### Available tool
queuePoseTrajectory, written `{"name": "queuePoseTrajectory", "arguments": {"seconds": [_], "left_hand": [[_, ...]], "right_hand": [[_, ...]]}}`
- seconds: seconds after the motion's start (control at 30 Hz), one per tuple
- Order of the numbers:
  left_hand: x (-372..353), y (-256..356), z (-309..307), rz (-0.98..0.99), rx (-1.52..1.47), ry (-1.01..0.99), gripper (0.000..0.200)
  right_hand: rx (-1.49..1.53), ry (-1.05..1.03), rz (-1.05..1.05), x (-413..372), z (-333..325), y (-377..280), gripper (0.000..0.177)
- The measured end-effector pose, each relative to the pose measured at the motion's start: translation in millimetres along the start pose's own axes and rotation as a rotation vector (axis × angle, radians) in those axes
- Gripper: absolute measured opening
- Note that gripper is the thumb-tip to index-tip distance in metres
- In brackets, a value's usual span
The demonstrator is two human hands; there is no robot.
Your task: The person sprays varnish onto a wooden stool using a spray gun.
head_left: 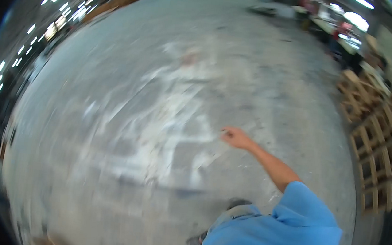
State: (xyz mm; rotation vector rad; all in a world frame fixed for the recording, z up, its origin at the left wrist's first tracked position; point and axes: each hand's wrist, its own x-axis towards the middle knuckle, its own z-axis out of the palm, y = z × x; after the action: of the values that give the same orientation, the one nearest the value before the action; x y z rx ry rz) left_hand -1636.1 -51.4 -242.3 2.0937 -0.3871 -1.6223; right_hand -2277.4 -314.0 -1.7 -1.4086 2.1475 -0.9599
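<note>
My right hand (233,138) is held out over the concrete floor (294,132), at the end of a bare forearm and a blue short sleeve (308,204). Its fingers are curled closed. A small dark spot shows at the fingers, but blur hides whether it is an object or a shadow. Nothing else is within the hand's reach except the floor below. My left hand is out of the picture.
Slatted wooden pallets or crates (377,154) stand along the right side. Further back is a long work table (325,26) with cluttered items. A wheeled cart (262,8) is at the far end. My shoe (239,203) shows on the pale-marked floor.
</note>
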Motion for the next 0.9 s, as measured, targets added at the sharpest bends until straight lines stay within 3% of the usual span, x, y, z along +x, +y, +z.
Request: {"name": "queuePoseTrajectory", "arguments": {"seconds": [0.03, 0.07, 0.1, 0.13, 0.17, 0.2, 0.23, 0.27, 0.37, 0.43, 0.53, 0.63, 0.67, 0.73, 0.77, 0.9], "left_hand": [[5, -16, -34, -0.013, -0.065, 0.048, 0.03], [9, -35, -71, -0.017, -0.141, 0.106, 0.03], [15, -53, -106, 0.002, -0.224, 0.15, 0.03], [31, -84, -146, 0.063, -0.326, 0.196, 0.029], [49, -116, -179, 0.112, -0.445, 0.242, 0.029], [35, -85, -206, 0.1, -0.449, 0.335, 0.03], [-14, -2, -217, 0.087, -0.452, 0.427, 0.03], [-4, 5, -249, 0.101, -0.475, 0.487, 0.03], [12, -9, -330, 0.152, -0.599, 0.638, 0.031], [37, -22, -369, 0.107, -0.6, 0.702, 0.03], [65, -86, -408, -0.094, -0.717, 0.718, 0.032], [71, -135, -412, -0.365, -0.869, 0.751, 0.033], [70, -144, -407, -0.423, -0.905, 0.742, 0.032], [80, -139, -392, -0.49, -0.967, 0.724, 0.032], [87, -129, -383, -0.514, -0.998, 0.705, 0.032], [140, -72, -381, -0.483, -1.087, 0.674, 0.032]], "right_hand": [[0.044, 0.038, 0.027, -5, 44, 10, 0.046], [0.109, -0.097, 0.213, -24, 70, -11, 0.047], [0.037, -0.073, 0.084, -43, 121, 18, 0.047], [-0.208, -0.194, 0.095, -78, 169, 32, 0.049], [-0.086, -0.356, 0.327, -116, 218, 37, 0.039], [-0.326, -0.574, 0.266, -159, 269, 77, 0.037], [-0.555, -0.72, 0.144, -212, 310, 97, 0.038], [-0.388, -1.353, 0.44, -228, 319, 47, 0.04], [-0.484, -1.27, 0.463, -274, 369, -113, 0.038], [-0.469, -1.227, 0.412, -264, 423, -109, 0.033], [-0.317, -1.006, 0.622, -198, 551, -45, 0.031], [-0.551, -1.133, -0.053, -116, 668, -130, 0.034], [-0.094, -0.813, 0.518, -96, 717, -175, 0.035], [-0.033, -0.792, 0.408, -57, 816, -274, 0.041], [0.041, -0.91, 0.241, -38, 864, -320, 0.048], [0.003, -1.013, -0.249, -44, 996, -560, 0.051]]}}
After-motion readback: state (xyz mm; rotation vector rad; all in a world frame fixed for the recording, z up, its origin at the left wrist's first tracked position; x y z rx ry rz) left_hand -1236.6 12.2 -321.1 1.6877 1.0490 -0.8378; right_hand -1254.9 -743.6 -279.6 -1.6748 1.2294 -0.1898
